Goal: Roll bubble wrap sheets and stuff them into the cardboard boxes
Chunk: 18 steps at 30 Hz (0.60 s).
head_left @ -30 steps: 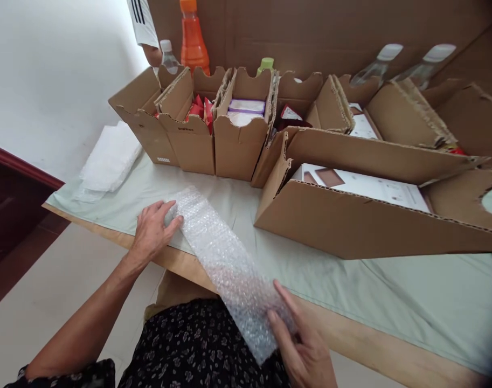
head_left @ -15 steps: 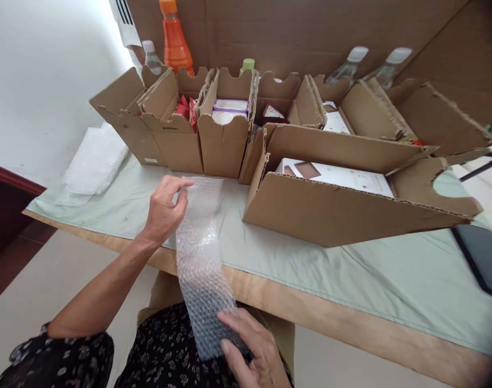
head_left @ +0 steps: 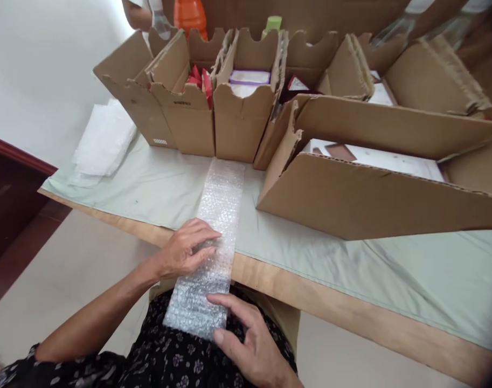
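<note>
A long strip of bubble wrap (head_left: 222,202) lies on the cloth-covered table and hangs over the front edge towards my lap. Across its middle rests my left hand (head_left: 189,245), open, with the thumb apart from the bent fingers. Lower down, my right hand (head_left: 256,342) is at the strip's right side near its lower end. Its forefinger reaches over the wrap and its thumb touches or nearly touches the edge, with a gap between them. Neither hand is closed around the strip.
Several cardboard bins (head_left: 185,121) with packets and boxes stand along the back. A larger carton (head_left: 375,205) holding a white box (head_left: 391,164) is at the right. More bubble wrap (head_left: 104,140) is piled at the left. Bottles, one orange (head_left: 189,19), stand behind.
My left hand has come down from the strip's far end to its middle. The strip now lies straighter, its far end against the bins. The view has tilted down.
</note>
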Available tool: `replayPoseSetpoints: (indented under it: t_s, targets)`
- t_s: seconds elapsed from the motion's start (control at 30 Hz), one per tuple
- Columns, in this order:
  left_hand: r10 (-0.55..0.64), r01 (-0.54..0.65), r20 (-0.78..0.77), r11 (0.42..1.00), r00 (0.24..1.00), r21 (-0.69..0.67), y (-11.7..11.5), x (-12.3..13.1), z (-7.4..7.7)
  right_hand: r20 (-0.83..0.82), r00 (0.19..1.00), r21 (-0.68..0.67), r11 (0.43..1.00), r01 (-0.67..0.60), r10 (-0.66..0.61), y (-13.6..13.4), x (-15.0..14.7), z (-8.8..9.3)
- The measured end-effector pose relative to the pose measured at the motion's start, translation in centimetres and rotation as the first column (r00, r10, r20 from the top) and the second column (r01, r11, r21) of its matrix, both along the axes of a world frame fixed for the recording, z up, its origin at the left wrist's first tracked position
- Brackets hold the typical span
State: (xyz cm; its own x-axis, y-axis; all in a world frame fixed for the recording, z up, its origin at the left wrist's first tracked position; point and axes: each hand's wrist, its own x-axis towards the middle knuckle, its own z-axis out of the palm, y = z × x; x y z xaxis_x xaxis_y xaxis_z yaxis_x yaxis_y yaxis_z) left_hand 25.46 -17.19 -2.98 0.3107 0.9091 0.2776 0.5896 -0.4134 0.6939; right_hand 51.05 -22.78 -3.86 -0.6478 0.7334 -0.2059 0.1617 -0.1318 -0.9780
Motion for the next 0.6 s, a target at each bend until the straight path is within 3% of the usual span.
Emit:
replayPoseSetpoints:
  t_s: [0.07,0.17,0.27,0.33,0.4,0.47,0.53,0.6]
  targets:
    - [-0.013,0.037,0.149,0.987,0.989,-0.159,-0.7,-0.6,-0.3,-0.139,0.990,-0.159,0.987,-0.024,0.001,0.9,-0.3,0.4]
    - [0.052,0.107,0.446,0.940,0.893,-0.324,-0.7,-1.6,-0.7,-0.327,0.927,-0.339,0.939,0.064,-0.181,2.6,-1.8,0.5]
    - [0.192,0.017,0.563,0.939,0.804,-0.344,-0.9,-1.9,-1.0,-0.302,0.892,-0.377,0.902,0.212,-0.336,4.3,-3.8,0.4]
    - [0.306,-0.184,0.439,0.937,0.845,-0.298,-1.1,-1.6,-1.3,-0.250,0.903,-0.391,0.890,0.236,-0.349,4.9,-4.7,0.2]
    - [0.408,-0.376,0.242,0.911,0.880,-0.169,-1.3,-1.0,-1.7,-0.235,0.910,-0.377,0.895,0.238,-0.341,5.0,-5.0,0.1]
    - [0.475,-0.477,0.078,0.879,0.876,-0.002,-1.2,-0.3,-2.2,-0.226,0.924,-0.307,0.923,0.233,-0.308,4.7,-4.6,0.2]
    - [0.509,-0.502,-0.040,0.857,0.860,0.119,-1.0,0.2,-2.5,-0.162,0.953,-0.140,0.962,0.234,-0.256,4.5,-3.8,0.5]
    - [0.531,-0.506,-0.126,0.842,0.838,0.187,-0.8,0.4,-2.6,-0.049,0.975,0.177,0.958,0.223,-0.218,4.5,-2.9,0.7]
